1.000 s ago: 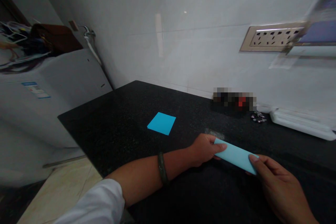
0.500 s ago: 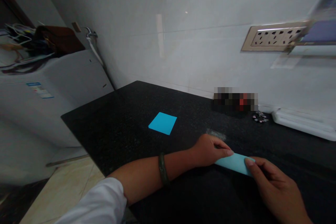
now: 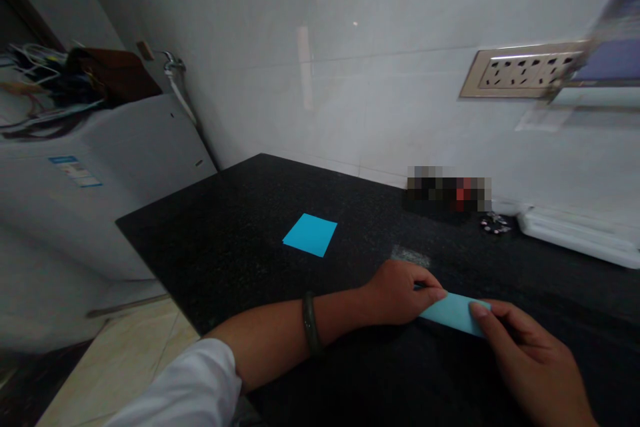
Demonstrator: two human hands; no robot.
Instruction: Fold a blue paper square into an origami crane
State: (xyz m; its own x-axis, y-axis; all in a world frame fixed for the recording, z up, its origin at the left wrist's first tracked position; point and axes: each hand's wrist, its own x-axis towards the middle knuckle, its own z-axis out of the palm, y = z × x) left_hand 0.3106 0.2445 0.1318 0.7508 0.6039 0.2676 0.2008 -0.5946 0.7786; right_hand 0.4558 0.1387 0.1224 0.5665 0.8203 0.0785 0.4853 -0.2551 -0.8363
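Observation:
A narrow strip of light blue paper (image 3: 454,313), which looks folded, is stretched between my two hands just over the black countertop (image 3: 220,240). My left hand (image 3: 403,290) pinches its upper left part between thumb and fingers, and a dark green bangle (image 3: 311,325) circles that wrist. On the right end, my right hand (image 3: 533,353) grips the paper with the thumb on top and the fingers behind. A flat square of brighter blue paper (image 3: 311,235) lies on the counter, left of and beyond my hands.
Along the tiled wall sit a blurred-out object (image 3: 447,190), a beaded bracelet-like item (image 3: 495,223) and a long white plastic object (image 3: 575,237). A socket panel (image 3: 525,72) is on the wall. At left stands a white appliance (image 3: 135,147) with a brown bag (image 3: 117,73) on top.
Both hands have shifted slightly to the right together with the light blue paper, still held at both ends. The blue square on the counter has stayed in place.

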